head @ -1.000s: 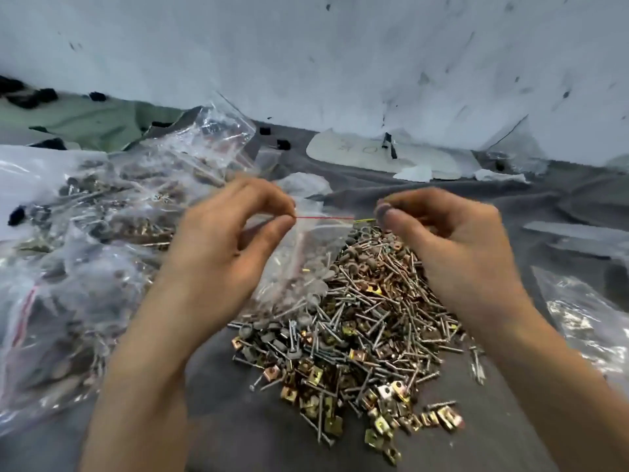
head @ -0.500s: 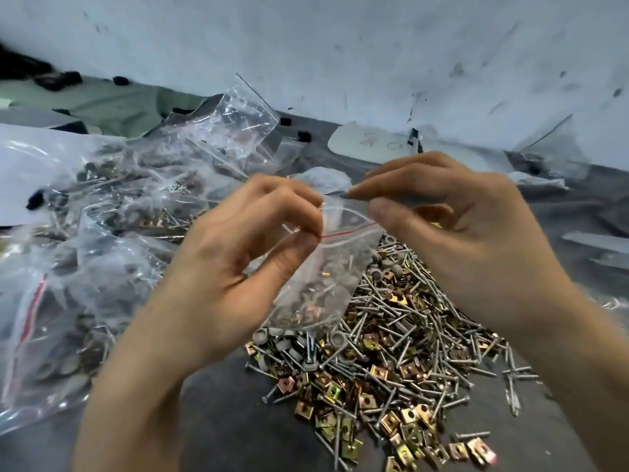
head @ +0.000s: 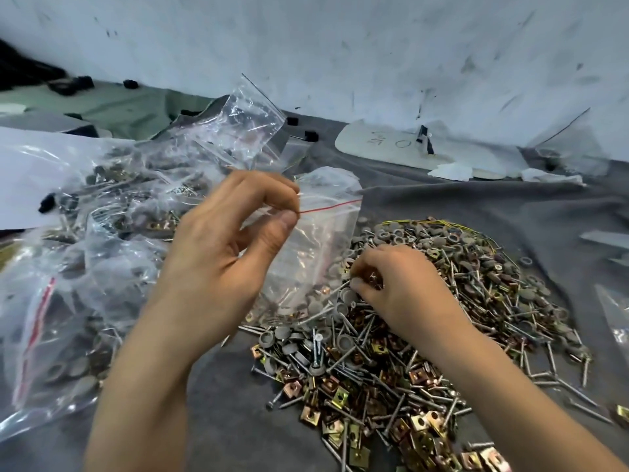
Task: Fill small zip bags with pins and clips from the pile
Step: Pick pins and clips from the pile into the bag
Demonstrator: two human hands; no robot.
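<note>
Grey cloth (head: 476,206) meets a scuffed white wall (head: 340,46), a marked white board (head: 384,146) beside it

clear red-striped zip bag (head: 316,253) hangs upright, touching pile (head: 357,379) of pins, clips.

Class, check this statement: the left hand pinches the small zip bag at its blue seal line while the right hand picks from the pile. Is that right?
Not quite. The head view shows the seal line is red, not blue. The left hand pinches the small zip bag at it while the right hand picks from the pile.
</note>
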